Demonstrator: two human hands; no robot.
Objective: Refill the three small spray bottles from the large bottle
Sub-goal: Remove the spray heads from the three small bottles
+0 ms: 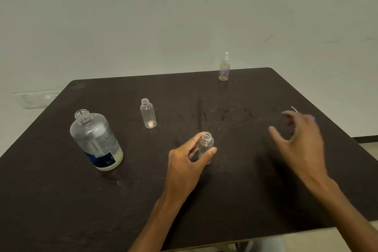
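Left hand steadies an uncapped small spray bottle on a dark table; large bottle stands open.

The left hand (187, 161) grips a small clear bottle (206, 146), upright, open neck up, contents not discernible. Left of it the large bottle (96, 140) stands upright, capless, mostly drained with pale liquid at its base. Between these and farther back, a second small bottle (148, 113) stands open, something pale at its bottom. Far beyond, near the table (61, 200) edge, a third bottle (224, 67) wears its spray top. Right of the held bottle, the right hand (300, 141) hovers blurred, fingers spread and relaxed, partly hiding a thin spray tube (295, 109).
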